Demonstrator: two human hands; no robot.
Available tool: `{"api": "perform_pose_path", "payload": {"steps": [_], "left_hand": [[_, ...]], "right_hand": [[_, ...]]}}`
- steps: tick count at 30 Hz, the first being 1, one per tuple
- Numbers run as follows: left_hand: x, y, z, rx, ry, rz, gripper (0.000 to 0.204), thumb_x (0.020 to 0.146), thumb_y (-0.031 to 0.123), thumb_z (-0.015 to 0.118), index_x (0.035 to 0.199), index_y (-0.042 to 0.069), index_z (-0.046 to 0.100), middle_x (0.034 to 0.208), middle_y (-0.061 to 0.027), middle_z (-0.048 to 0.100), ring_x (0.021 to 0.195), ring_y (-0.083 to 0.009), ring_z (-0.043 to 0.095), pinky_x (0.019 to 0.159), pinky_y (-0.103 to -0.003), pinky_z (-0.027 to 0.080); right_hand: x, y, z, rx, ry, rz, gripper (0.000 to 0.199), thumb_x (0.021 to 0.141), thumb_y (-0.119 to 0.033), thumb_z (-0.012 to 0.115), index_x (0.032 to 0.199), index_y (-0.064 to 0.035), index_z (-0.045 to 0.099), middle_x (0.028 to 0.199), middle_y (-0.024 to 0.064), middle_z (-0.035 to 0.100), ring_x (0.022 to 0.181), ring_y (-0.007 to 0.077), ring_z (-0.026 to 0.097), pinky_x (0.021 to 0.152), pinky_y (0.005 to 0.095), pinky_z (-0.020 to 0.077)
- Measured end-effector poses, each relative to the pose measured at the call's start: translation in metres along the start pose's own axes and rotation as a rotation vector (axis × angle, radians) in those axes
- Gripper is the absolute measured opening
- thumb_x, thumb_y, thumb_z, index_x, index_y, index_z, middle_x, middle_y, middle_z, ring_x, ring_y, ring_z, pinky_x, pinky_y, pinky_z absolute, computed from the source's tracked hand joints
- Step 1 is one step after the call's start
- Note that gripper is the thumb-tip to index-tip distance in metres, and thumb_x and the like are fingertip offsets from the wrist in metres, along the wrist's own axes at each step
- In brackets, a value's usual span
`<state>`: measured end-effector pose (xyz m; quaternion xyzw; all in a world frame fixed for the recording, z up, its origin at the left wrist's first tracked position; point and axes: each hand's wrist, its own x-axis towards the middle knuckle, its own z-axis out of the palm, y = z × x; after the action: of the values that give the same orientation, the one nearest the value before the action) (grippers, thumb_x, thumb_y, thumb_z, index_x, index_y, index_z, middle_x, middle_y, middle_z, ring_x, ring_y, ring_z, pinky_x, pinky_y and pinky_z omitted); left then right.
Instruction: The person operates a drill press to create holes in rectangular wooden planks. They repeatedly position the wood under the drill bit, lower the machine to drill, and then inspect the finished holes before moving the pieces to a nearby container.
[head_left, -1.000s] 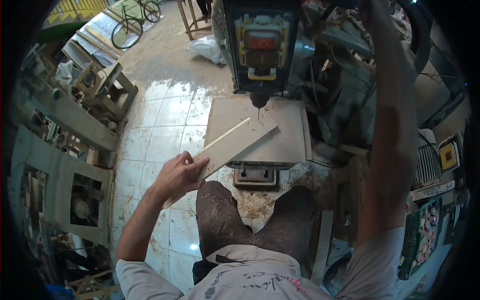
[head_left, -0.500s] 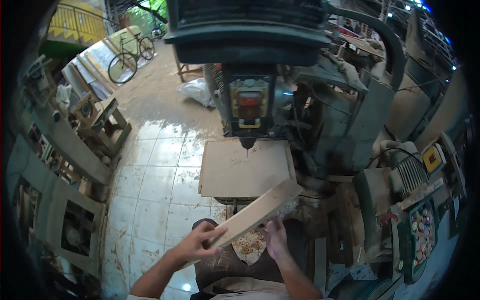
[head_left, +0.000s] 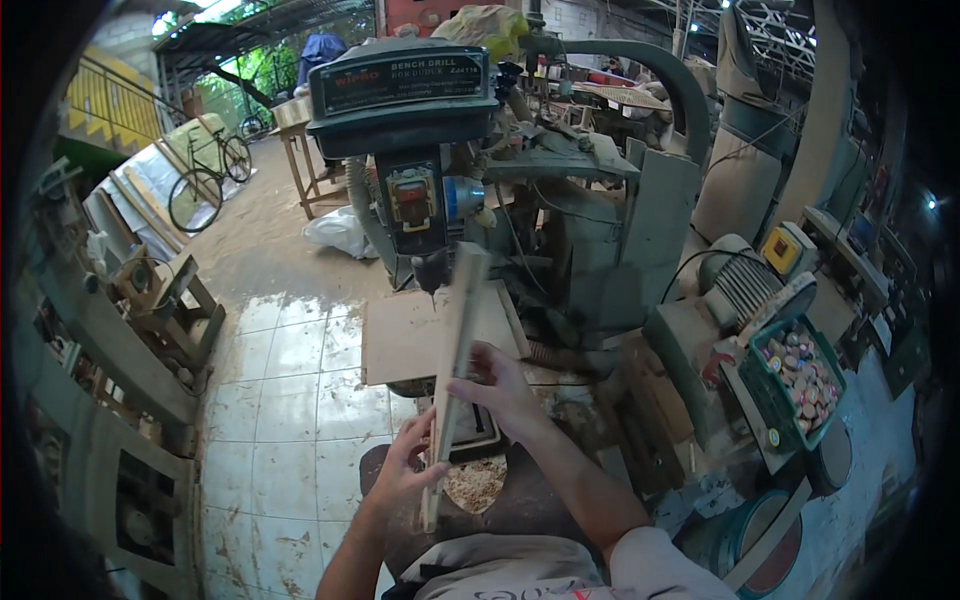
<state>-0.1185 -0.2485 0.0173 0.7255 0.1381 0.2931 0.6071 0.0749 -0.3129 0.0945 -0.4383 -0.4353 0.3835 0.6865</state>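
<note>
A long pale wooden board (head_left: 459, 325) stands tilted nearly upright in front of me, its narrow edge toward me. Near its lower end my left hand (head_left: 407, 462) grips it, thumb on the near side. Higher up, my right hand (head_left: 493, 388) holds it from the right, fingers bent around its edge. Behind the board is a bench drill (head_left: 413, 190) with its chuck and thin bit (head_left: 432, 275) pointing down. Under the bit lies a flat light-coloured panel (head_left: 400, 345) serving as the work surface, partly hidden by the board.
Wood shavings (head_left: 476, 485) lie on the drill base between my knees. To the right are a motor (head_left: 745, 280), a green crate (head_left: 800, 385) of small round pieces and a bucket (head_left: 770, 545). Wooden frames (head_left: 150, 470) line the left. A bicycle (head_left: 205, 175) stands farther back.
The board has swung from a slanting position to nearly upright. My right hand has moved from near my lap up to grip it. The view has shifted up and to the right.
</note>
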Motion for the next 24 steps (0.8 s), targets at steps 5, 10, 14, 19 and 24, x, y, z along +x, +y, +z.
{"api": "perform_pose_path", "payload": {"steps": [5, 10, 14, 19, 24], "left_hand": [[-0.010, -0.006, -0.012, -0.249, 0.139, -0.011, 0.090, 0.074, 0.010, 0.074, 0.151, 0.008, 0.026, 0.140, -0.0106, 0.044, 0.121, -0.0206, 0.050, 0.094, -0.035, 0.048], [-0.021, 0.013, -0.015, -0.294, 0.133, -0.006, 0.087, 0.079, 0.002, 0.071, 0.151, 0.012, 0.025, 0.136, -0.0087, 0.047, 0.120, -0.0200, 0.050, 0.099, -0.036, 0.047], [-0.020, 0.013, -0.013, -0.237, 0.108, 0.046, 0.086, 0.080, 0.005, 0.073, 0.151, 0.012, 0.026, 0.137, -0.0048, 0.043, 0.123, -0.0186, 0.046, 0.100, -0.036, 0.046], [-0.019, 0.018, -0.007, -0.160, 0.087, 0.132, 0.086, 0.081, 0.008, 0.073, 0.152, 0.016, 0.025, 0.137, -0.0045, 0.038, 0.122, -0.0184, 0.046, 0.100, -0.035, 0.046], [-0.021, 0.008, -0.014, -0.119, 0.060, 0.106, 0.085, 0.083, 0.018, 0.074, 0.152, 0.020, 0.025, 0.139, -0.0047, 0.037, 0.124, -0.0204, 0.043, 0.101, -0.038, 0.045]], "right_hand": [[-0.005, -0.004, 0.038, -0.146, -0.162, 0.063, 0.059, 0.078, -0.015, 0.079, 0.126, 0.0016, 0.050, 0.109, 0.0077, 0.060, 0.103, 0.0152, 0.059, 0.090, 0.0294, 0.0492], [-0.003, 0.001, 0.048, -0.144, -0.204, -0.005, 0.058, 0.076, -0.017, 0.082, 0.122, 0.0020, 0.052, 0.106, 0.0084, 0.062, 0.098, 0.0158, 0.061, 0.086, 0.0300, 0.0511], [-0.005, -0.002, 0.040, -0.144, -0.227, 0.046, 0.061, 0.074, -0.015, 0.083, 0.122, 0.0032, 0.051, 0.113, 0.0093, 0.061, 0.103, 0.0177, 0.059, 0.091, 0.0317, 0.0483], [-0.006, -0.014, 0.033, -0.160, -0.271, 0.060, 0.057, 0.075, -0.012, 0.082, 0.122, -0.0003, 0.051, 0.112, 0.0085, 0.061, 0.103, 0.0181, 0.060, 0.092, 0.0328, 0.0489], [-0.013, -0.031, 0.046, -0.232, -0.230, 0.137, 0.051, 0.075, -0.003, 0.078, 0.119, -0.0007, 0.052, 0.108, 0.0076, 0.062, 0.102, 0.0174, 0.061, 0.091, 0.0330, 0.0497]]}}
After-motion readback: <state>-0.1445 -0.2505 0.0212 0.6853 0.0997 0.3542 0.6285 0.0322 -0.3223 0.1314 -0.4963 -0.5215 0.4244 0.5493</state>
